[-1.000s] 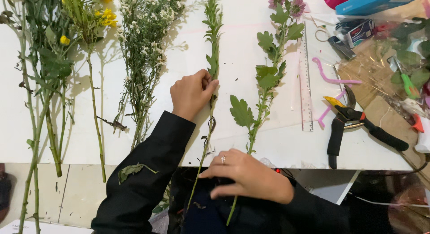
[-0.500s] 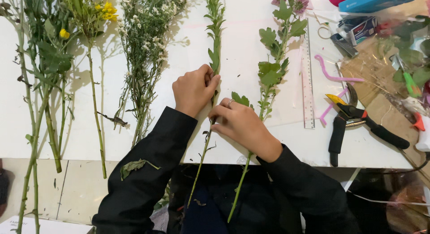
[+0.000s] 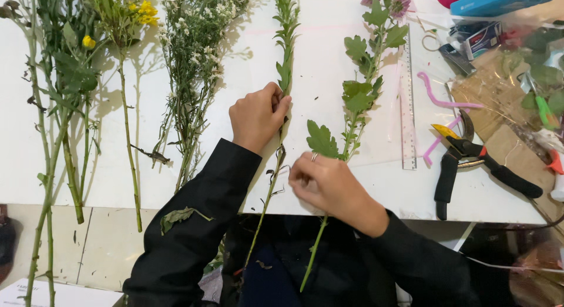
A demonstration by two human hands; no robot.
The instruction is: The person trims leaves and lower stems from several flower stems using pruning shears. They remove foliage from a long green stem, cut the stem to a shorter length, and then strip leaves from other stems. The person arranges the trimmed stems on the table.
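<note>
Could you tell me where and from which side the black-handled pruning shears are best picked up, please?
Grip the pruning shears by the two black handles, coming from above on the near side. The handles splay toward the table edge and lie bare, while the blade end points away among clutter.

- Our left hand (image 3: 257, 116) lay knuckles up, fingers curled shut, black sleeve angled up from lower left.
- Our right hand (image 3: 326, 183) sat lower, fingers pinched, pointing left.
</note>
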